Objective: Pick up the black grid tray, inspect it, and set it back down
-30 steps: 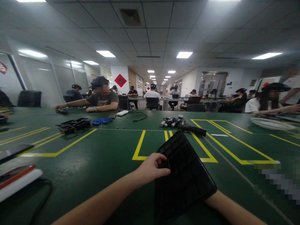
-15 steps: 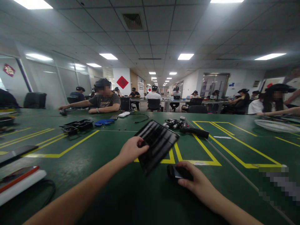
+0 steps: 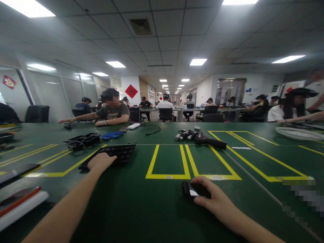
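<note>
A flat black compartment tray [image 3: 113, 153] lies on the green table [image 3: 141, 209] to my left front. My left hand [image 3: 101, 161] rests on its near edge, fingers curled down onto it. Nearer to me on the right, my right hand [image 3: 211, 199] is closed around a small black device [image 3: 190, 190] that lies on the table just below the yellow marked boxes [image 3: 168, 161].
Small black trays [image 3: 82, 140], a blue glove [image 3: 111, 135], a white block and cable lie further back. A black power screwdriver [image 3: 210, 142] and metal parts [image 3: 183, 135] sit mid-table. Phones and a white box are at the left edge. Other people sit across and beyond.
My left hand carried the black tray from in front of me leftward and set it down flat on the table. My right hand came out from under it and stays on the small black device.
</note>
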Demonstrator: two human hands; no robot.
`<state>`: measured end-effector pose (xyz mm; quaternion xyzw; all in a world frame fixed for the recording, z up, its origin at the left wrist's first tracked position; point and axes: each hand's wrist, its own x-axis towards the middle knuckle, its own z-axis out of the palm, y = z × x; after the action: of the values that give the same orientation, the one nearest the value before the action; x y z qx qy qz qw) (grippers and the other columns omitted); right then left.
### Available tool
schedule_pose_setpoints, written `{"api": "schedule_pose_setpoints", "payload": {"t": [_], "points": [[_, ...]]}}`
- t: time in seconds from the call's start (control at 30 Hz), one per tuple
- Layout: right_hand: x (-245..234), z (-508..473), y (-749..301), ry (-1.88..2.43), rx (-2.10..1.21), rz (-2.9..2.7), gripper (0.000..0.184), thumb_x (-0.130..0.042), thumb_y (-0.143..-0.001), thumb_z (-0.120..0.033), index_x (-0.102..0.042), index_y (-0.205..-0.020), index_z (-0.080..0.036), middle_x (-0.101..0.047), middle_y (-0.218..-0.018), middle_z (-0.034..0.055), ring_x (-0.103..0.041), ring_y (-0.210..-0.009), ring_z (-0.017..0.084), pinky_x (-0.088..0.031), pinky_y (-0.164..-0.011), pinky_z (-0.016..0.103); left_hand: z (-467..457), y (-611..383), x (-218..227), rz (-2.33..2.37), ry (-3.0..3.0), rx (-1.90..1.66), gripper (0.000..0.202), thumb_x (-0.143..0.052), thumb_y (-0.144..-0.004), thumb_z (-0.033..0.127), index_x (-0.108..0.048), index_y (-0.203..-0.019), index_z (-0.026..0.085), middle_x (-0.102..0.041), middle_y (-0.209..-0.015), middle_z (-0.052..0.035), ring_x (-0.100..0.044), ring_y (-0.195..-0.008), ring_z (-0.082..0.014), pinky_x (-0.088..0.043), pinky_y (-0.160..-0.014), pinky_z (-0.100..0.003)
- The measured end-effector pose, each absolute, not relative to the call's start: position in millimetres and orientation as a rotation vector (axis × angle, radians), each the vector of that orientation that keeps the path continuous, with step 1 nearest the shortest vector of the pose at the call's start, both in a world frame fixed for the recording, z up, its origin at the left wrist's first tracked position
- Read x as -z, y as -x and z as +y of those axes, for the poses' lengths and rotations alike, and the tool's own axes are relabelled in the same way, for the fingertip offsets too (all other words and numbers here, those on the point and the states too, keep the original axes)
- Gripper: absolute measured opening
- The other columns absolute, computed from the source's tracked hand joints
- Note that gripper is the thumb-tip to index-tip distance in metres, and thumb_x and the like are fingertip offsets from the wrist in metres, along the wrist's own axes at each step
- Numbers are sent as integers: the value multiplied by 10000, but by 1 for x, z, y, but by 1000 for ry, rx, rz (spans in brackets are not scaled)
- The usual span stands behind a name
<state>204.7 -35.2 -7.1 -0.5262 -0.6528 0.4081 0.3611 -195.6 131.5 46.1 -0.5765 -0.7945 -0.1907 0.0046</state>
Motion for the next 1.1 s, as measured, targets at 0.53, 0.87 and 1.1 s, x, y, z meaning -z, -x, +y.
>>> {"api": "schedule_pose_setpoints", "payload": {"t": [0.53, 0.87, 1.1], "points": [[8, 3, -304, 1785, -256, -1552, 430, -487, -727, -380, -472, -1093, -155, -530, -1116, 117, -452, -1097, 271, -371, -928, 439, 46, 142, -10, -2025, 2386, 501, 428, -296, -674, -10, -561, -975, 138, -568, -1064, -108, -545, -997, -217, -406, -886, -323], [39, 21, -337, 2010, -64, -1496, 613, -478, -688, -524, -490, -1161, -135, -523, -1198, 145, -363, -1196, 332, -296, -1003, 473, 43, 143, 2, -1904, 2415, 395, 517, -293, -734, 78, -490, -1212, 57, -474, -1292, -156, -454, -1187, -245, -335, -1013, -372], [30, 17, -333, 1970, -58, -1338, 676, -370, -697, -560, -481, -1156, -77, -523, -1196, 163, -397, -1159, 316, -271, -1023, 444, 38, 146, -5, -1959, 2350, 161, 378, -266, -832, 246, -588, -917, 67, -606, -883, -189, -600, -796, -282, -446, -728, -401]]}}
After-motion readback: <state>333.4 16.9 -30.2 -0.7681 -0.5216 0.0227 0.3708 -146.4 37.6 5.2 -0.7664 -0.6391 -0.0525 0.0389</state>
